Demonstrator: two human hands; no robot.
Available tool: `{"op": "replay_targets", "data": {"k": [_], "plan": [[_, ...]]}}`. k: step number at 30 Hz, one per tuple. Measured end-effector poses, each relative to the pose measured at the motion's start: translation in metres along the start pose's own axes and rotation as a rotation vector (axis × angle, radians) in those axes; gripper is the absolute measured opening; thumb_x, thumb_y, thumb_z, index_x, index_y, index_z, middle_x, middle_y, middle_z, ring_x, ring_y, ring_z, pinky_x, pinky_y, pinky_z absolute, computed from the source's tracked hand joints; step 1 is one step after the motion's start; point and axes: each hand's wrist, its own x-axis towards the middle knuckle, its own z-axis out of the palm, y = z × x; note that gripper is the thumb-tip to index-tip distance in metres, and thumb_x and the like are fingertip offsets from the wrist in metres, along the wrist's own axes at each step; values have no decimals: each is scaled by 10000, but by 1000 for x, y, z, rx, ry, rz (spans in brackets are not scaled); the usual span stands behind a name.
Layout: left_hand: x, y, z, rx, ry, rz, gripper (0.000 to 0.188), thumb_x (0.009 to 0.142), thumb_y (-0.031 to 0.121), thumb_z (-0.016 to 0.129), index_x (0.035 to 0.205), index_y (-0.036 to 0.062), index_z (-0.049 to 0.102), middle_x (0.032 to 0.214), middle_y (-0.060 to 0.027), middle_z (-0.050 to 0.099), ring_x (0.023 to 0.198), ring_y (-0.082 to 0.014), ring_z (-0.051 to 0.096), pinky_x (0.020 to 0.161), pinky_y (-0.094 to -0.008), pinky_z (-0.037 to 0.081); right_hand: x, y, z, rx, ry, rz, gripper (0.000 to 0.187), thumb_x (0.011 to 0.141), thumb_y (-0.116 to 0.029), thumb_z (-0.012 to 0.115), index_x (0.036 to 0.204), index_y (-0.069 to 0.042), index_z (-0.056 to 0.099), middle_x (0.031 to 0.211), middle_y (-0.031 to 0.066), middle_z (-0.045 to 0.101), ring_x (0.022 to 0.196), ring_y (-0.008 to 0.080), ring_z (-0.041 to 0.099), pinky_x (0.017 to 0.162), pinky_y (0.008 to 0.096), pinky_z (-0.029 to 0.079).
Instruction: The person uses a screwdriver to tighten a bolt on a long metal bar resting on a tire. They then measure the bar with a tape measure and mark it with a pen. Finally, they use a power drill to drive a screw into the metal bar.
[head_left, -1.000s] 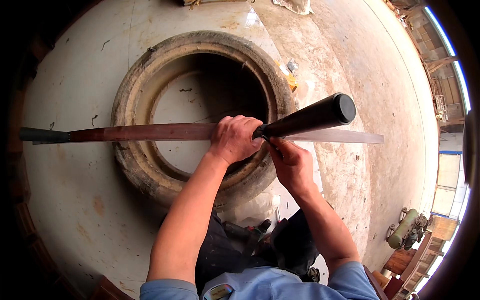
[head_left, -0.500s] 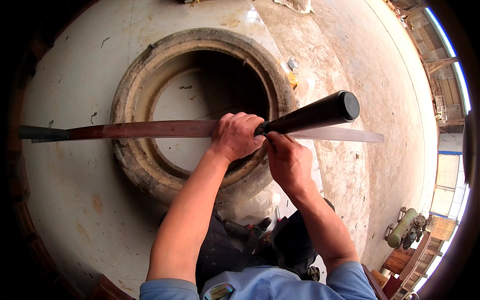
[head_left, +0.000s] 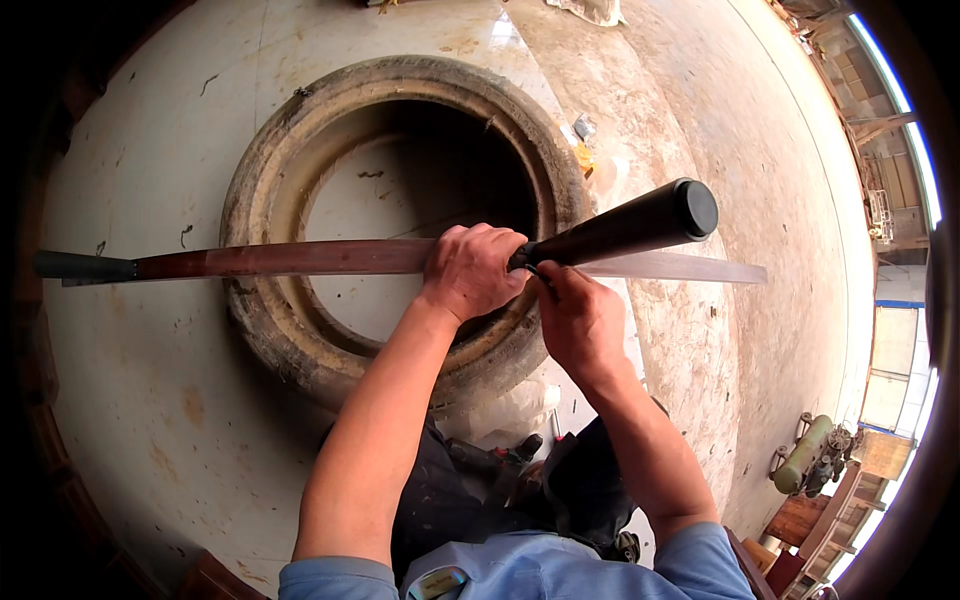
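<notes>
A long, narrow reddish-brown slat (head_left: 330, 257) lies crosswise in front of me, above a large worn tyre (head_left: 265, 345). Its left end carries a dark sleeve (head_left: 85, 265), and a paler stretch reaches out on the right. My left hand (head_left: 470, 265) is closed round the slat near the inner end of a thick black cylindrical handle (head_left: 625, 226). That handle angles up to the right and has a round cap. Close beside the left fingertips, my right hand (head_left: 580, 315) pinches a small, thin dark piece (head_left: 543, 275) at the handle's base; its kind is unclear, mostly covered by fingers.
The tyre lies flat on a pale, stained floor (head_left: 150, 360). Hand tools (head_left: 490, 460) lie low between my legs. Small yellow litter (head_left: 585, 160) is beyond the tyre's right side. A green compressor tank (head_left: 803, 455) stands at far right, near wooden boards (head_left: 815, 515).
My right fingers have shifted slightly at the handle's base, and the dark piece between them shows a little more. The left hand keeps its grip in the same place.
</notes>
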Motion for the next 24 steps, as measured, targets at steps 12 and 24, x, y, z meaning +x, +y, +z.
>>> {"op": "replay_targets", "data": {"k": [12,24], "plan": [[1,1,0,-34,17,28,337,662,199,758,972,103,669,941,-45,706,883,-238,664,741,-389,502,-64,14,-57,672,69,214,141,926,30,558,1039,-18,629,797,135,690,682,164,660,604,300,527],[4,9,1,39,-8,-3,323,680,208,751,983,147,657,927,-5,692,924,-220,654,801,-387,497,21,40,-29,681,5,87,612,787,-119,758,1311,-11,463,1210,124,597,1151,224,567,988,381,440]]}}
